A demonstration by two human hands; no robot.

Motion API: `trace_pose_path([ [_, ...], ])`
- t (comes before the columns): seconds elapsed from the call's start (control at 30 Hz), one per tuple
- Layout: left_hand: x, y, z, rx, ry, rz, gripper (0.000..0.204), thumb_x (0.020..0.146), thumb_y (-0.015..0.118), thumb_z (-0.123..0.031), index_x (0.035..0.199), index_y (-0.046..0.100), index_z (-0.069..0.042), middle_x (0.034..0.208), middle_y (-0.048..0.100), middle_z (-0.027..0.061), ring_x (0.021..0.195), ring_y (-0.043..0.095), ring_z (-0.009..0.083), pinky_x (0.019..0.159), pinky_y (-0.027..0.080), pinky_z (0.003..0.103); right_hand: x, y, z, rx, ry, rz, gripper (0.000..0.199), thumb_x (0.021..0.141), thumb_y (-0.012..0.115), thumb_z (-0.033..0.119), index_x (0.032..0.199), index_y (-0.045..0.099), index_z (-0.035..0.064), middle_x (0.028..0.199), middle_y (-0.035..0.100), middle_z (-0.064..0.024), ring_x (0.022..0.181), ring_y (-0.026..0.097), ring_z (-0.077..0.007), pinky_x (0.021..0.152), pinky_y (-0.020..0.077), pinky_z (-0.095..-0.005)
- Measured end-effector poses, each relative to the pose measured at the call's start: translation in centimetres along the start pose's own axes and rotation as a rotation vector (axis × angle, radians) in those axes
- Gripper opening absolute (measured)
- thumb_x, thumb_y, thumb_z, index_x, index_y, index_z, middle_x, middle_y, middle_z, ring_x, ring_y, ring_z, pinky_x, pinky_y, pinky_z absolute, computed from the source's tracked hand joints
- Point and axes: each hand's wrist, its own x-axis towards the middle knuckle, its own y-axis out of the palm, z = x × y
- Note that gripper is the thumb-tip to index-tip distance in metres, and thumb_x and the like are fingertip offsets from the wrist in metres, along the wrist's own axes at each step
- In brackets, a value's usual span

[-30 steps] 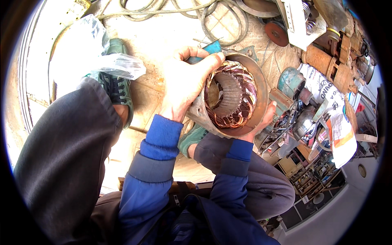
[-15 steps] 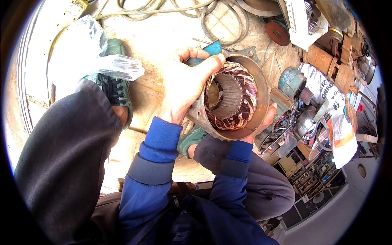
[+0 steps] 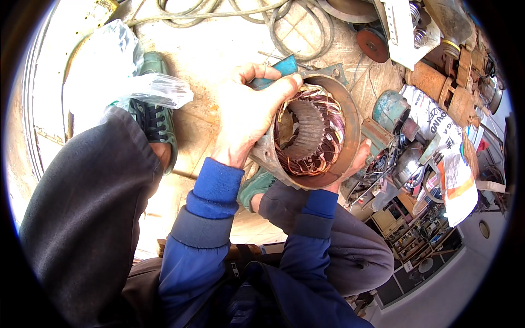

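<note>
Holding the motor case (image 3: pixel 350 128) tight between left hand (image 3: pixel 247 112) and right hand (image 3: pixel 358 158); showing wire (image 3: pixel 334 123) already inside, beside left hand, and middle hole (image 3: pixel 309 127) unfilled.

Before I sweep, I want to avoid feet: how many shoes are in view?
2: the left shoe, partly covered by the plastic bag; the right shoe, partly behind the motor housing. Others could be hidden.

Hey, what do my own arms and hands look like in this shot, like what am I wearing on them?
Your left hand and right hand are ungloved. Both arms wear blue jacket sleeves ending in dark navy cuffs, with brighter blue undersleeves showing beyond.
</note>
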Motion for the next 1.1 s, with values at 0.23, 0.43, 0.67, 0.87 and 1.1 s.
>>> trace_pose_path([
  [0.23, 0.1, 0.0, -0.4, -0.052, -0.005, 0.007, 0.031, 0.076, 0.087, -0.019, 0.089, 0.069, 0.003, 0.079, 0.073, 0.0102, 0.070, 0.066, 0.0116, 0.067, 0.055, 0.024, -0.5, 1.0, 0.6, -0.004, -0.006, -0.021, 0.047, 0.103, 0.041, 0.040, 0.073, 0.054, 0.0061, 0.077, 0.066, -0.0107, 0.066, 0.064, -0.0183, 0.063, 0.0564, -0.0351],
  [0.43, 0.0, 0.1, -0.7, -0.036, -0.045, 0.010, 0.019, 0.081, 0.082, -0.013, 0.088, 0.071, 0.001, 0.082, 0.069, 0.0041, 0.073, 0.062, 0.0084, 0.069, 0.050, 0.022, -0.3, 0.9, 0.8, -0.032, -0.024, -0.028, 0.045, 0.104, 0.041, 0.038, 0.071, 0.051, 0.0085, 0.074, 0.065, -0.0093, 0.064, 0.063, -0.0171, 0.061, 0.0559, -0.0350],
  [0.67, -0.1, 0.0, -0.5, -0.008, -0.016, 0.008, 0.024, 0.079, 0.084, -0.015, 0.089, 0.070, 0.002, 0.080, 0.070, 0.0055, 0.071, 0.063, 0.0092, 0.068, 0.052, 0.022, -0.6, 1.3, 0.6, -0.018, -0.023, -0.032, 0.048, 0.103, 0.041, 0.040, 0.071, 0.054, 0.0064, 0.075, 0.066, -0.0099, 0.064, 0.064, -0.0169, 0.061, 0.0558, -0.0350],
  [0.87, -0.8, 0.3, 0.1, 0.034, 0.022, 0.018, 0.034, 0.073, 0.088, -0.021, 0.088, 0.069, 0.003, 0.085, 0.071, 0.0101, 0.075, 0.066, 0.0136, 0.070, 0.055, 0.027, 1.7, -4.1, -1.7, -0.013, 0.112, 0.122, 0.055, 0.101, 0.040, 0.052, 0.109, 0.060, 0.0010, 0.111, 0.063, -0.0138, 0.097, 0.062, -0.0231, 0.086, 0.0526, -0.0407],
  [1.1, -1.8, 0.7, 1.3, 0.116, 0.130, 0.041, 0.039, 0.070, 0.090, -0.022, 0.091, 0.067, 0.002, 0.097, 0.065, 0.0090, 0.087, 0.063, 0.0149, 0.078, 0.054, 0.029, 0.1, -3.1, -2.5, 0.224, 0.117, 0.013, 0.061, 0.101, 0.041, 0.052, 0.106, 0.065, -0.0033, 0.110, 0.068, -0.0174, 0.094, 0.068, -0.0240, 0.082, 0.0582, -0.0400],
])
